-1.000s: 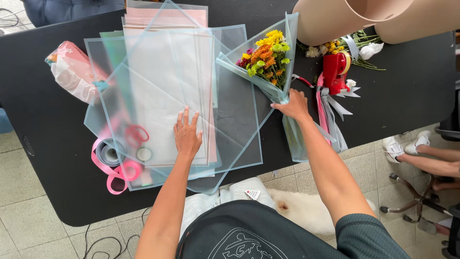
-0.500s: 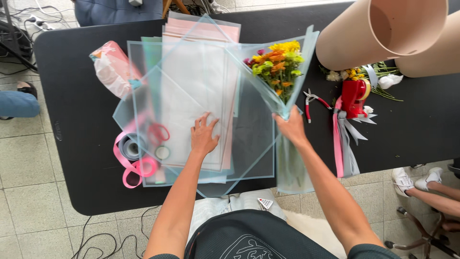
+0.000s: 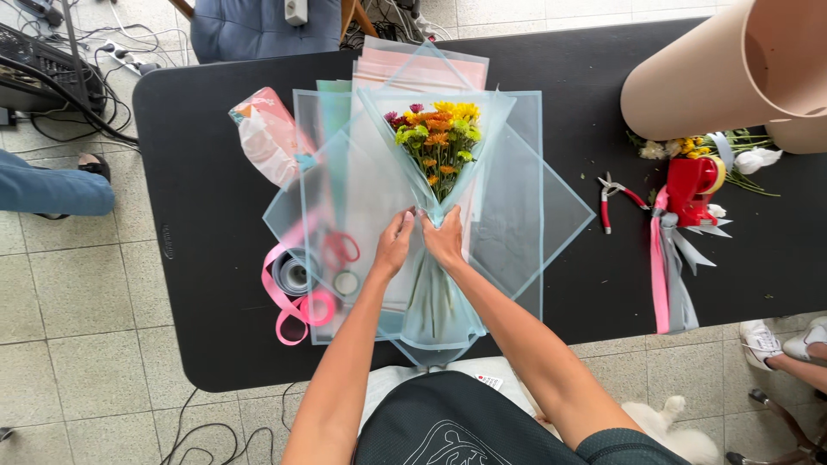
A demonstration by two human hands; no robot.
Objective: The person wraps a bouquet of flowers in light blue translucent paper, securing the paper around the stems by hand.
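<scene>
Both hands meet at the middle of the black tabletop (image 3: 198, 172), closed around the neck of a bouquet (image 3: 438, 142) of yellow, orange and purple flowers. The left hand (image 3: 395, 244) grips the wrapping from the left side with its fingers curled in, and the right hand (image 3: 445, 238) pinches it from the right, the two touching just below the flower heads. The bouquet lies along the table with its blooms pointing toward the far edge and its stems (image 3: 433, 297) running back toward the near edge, showing through a frosted pale blue sheet that is wrapped round them in a cone. Under it lies a fanned stack of wrapping sheets (image 3: 517, 215), pale blue and clear with a pink one at the far end, spread over the centre of the tabletop. Near the left side of the stack sit rolls of ribbon (image 3: 297, 280), with pink ribbon looping toward the near edge, and a bundle of pink wrapping (image 3: 267, 133) lies farther back. Toward the right edge are red-handled clippers (image 3: 613, 200), a red tape holder (image 3: 693, 185) with pink and grey ribbons hanging off the near edge, and some loose flowers (image 3: 689, 148). A large beige paper roll (image 3: 715, 77) rests over the far right corner.
</scene>
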